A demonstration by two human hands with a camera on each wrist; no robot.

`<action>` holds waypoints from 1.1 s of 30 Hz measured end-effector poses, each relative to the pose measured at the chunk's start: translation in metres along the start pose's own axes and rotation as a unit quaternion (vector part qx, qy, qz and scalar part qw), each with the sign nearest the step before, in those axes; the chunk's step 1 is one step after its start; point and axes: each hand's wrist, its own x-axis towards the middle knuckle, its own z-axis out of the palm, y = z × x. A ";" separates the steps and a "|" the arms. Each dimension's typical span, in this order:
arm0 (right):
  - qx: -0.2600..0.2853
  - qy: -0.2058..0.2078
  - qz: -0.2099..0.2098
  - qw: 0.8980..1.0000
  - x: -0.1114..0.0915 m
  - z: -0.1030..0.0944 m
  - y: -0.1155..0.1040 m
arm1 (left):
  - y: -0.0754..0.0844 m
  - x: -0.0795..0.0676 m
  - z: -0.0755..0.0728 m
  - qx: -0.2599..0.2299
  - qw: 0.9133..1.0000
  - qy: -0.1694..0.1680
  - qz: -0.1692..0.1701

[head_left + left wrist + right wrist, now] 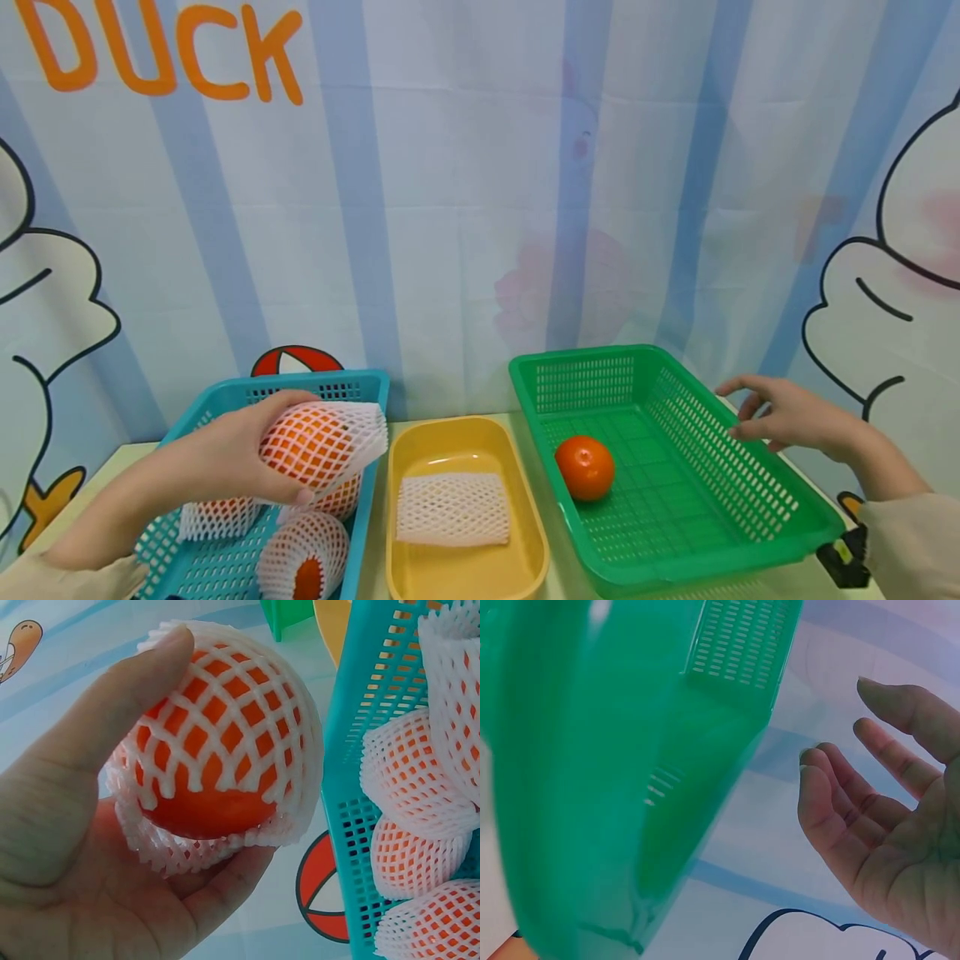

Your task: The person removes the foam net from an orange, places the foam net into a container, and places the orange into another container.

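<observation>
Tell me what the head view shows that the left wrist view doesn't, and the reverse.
Only the head view: the right hand, DUCK lettering, a bare orange fruit in the green basket, and a foam net in the yellow tray.

Only the left wrist view: the palm of the left hand, and a bare patch on the held fruit where its sleeve ends.

Both: the left hand holding that fruit, the blue basket with netted fruits, the ball print, and the green basket and yellow tray, mere edges at the wrist.
</observation>
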 end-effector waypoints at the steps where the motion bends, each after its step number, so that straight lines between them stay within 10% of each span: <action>1: -0.003 0.001 0.000 1.000 0.001 0.000 -0.001 | 0.001 0.000 0.000 -0.003 1.000 -0.001 0.001; 33: -0.015 -0.003 -0.074 0.997 0.010 0.016 -0.041 | 0.016 0.010 0.008 -0.065 0.997 -0.028 0.025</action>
